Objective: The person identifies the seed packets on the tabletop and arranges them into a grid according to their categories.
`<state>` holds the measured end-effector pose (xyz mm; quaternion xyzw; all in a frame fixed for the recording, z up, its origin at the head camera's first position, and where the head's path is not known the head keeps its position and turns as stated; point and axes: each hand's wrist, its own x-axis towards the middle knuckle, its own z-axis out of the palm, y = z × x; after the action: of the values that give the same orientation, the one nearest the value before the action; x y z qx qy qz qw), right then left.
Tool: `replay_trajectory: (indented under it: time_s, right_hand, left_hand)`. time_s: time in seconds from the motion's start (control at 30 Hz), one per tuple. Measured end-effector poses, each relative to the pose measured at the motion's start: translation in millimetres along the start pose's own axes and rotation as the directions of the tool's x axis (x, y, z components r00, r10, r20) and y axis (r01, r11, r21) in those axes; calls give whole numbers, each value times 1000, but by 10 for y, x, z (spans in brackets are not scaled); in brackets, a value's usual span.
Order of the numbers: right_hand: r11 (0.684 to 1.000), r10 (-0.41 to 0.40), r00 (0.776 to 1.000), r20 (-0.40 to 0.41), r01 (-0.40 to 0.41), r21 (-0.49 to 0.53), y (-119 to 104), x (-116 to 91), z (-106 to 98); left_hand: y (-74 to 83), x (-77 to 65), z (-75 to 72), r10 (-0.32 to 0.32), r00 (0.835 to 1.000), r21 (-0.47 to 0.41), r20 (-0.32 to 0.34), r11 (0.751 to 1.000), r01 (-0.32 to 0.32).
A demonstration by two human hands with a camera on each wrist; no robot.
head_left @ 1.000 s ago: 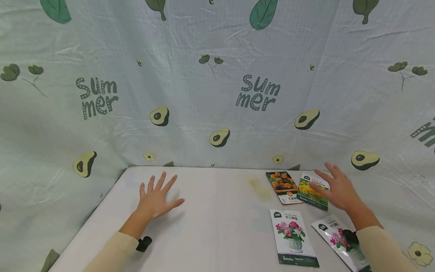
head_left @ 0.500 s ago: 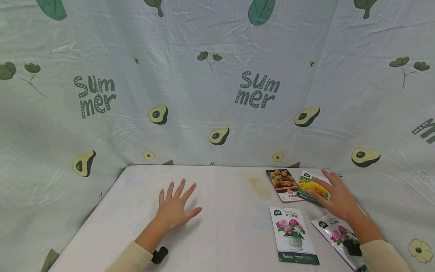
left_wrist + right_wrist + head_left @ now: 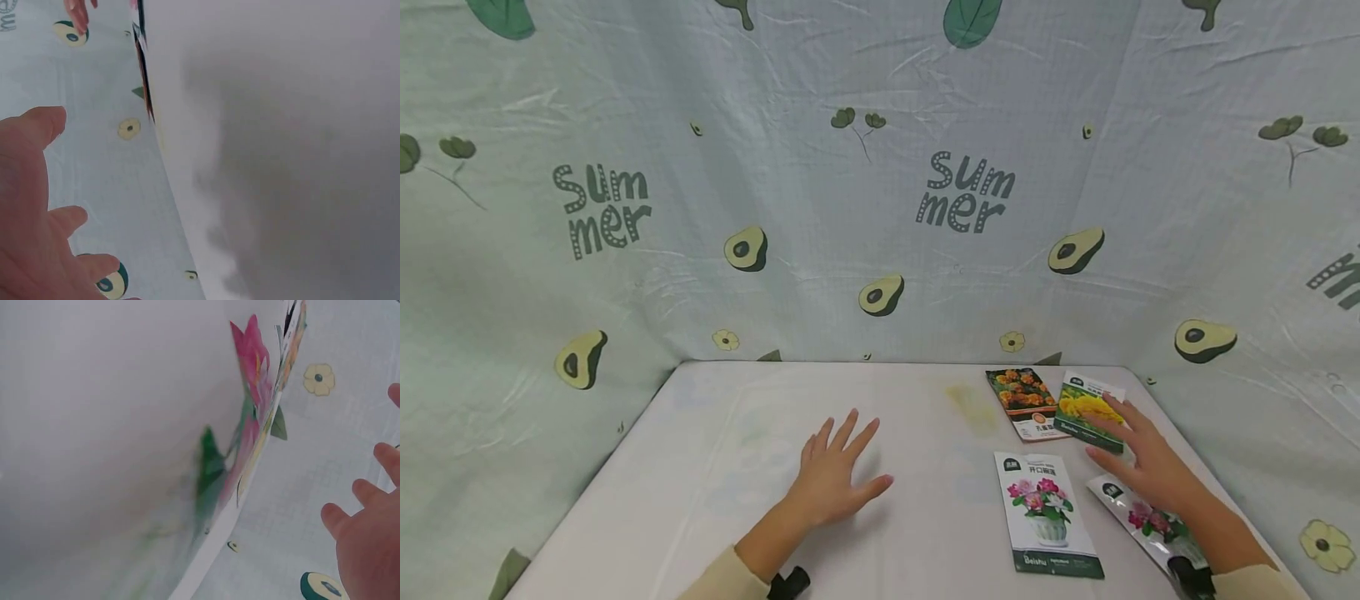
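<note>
My left hand (image 3: 831,487) hovers over the middle of the white table with its fingers spread and holds nothing. In the left wrist view, the same hand (image 3: 31,206) casts a soft shadow on the tabletop. At the right, my right hand (image 3: 1150,462) is held above the seed packets, fingers spread. It partly covers a yellow-flower seed packet (image 3: 1078,408) and a glossy pink-flower packet (image 3: 1120,500). An orange-flower packet (image 3: 1026,404) lies left of the yellow one, their edges meeting. Nearer the front lies another pink-flower packet (image 3: 1048,517). In the right wrist view, the right hand (image 3: 372,537) grips nothing.
The white table (image 3: 700,467) meets a hanging cloth (image 3: 805,183) printed with avocados, leaves and "summer" lettering at the back and sides. A yellowish stain (image 3: 970,408) marks the tabletop left of the packets. A black wrist camera (image 3: 790,583) sits at the left wrist.
My left hand has moved right toward the table's middle and nearer the front. My right hand has come down slightly nearer over the packets. The head view has tilted a little; the packets lie unmoved.
</note>
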<state>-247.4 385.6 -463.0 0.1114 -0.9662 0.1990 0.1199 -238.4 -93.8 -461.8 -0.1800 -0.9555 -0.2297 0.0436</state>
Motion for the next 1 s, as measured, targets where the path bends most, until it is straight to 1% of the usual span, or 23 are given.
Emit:
replay_trajectory:
  time_s: [0.1,0.17,0.33,0.47,0.57,0.63,0.73,0.87,1.0]
  right_hand:
    - [1000,22,1000,16,-22,20,-20,-57,4]
    - [999,30,999,25,-31,40,-29,-92,-3]
    - [998,22,999,33,-24,63,-30,-165,-32]
    - [998,42,998,56,-45,41,-15,-214,-53]
    - [997,78,993,85,-79,7,6,-251,-65]
    - [996,87,992,94,-87,-9,24,-279,-71]
    - [997,81,992,97,-80,-17,57,-328,-79]
    - [995,97,989,116,-94,-26,105,-392,-86]
    - [991,129,980,149,-124,-43,140,-433,-89]
  left_hand:
    - [103,-12,57,23,1000,-50,17,998,-22]
    - [171,-19,98,42,999,-59,28,997,-40]
    - [358,-25,192,84,995,-66,47,995,-81]
    - [521,-15,282,101,992,-50,69,994,-98]
    - [645,-3,346,93,991,-21,97,996,-92]
    - [728,8,382,81,990,-2,119,997,-81]
    - [851,23,438,63,985,-21,162,998,-61]
    - [1016,38,504,55,975,-81,215,996,-38]
    - [1171,46,539,46,968,-66,246,997,-31]
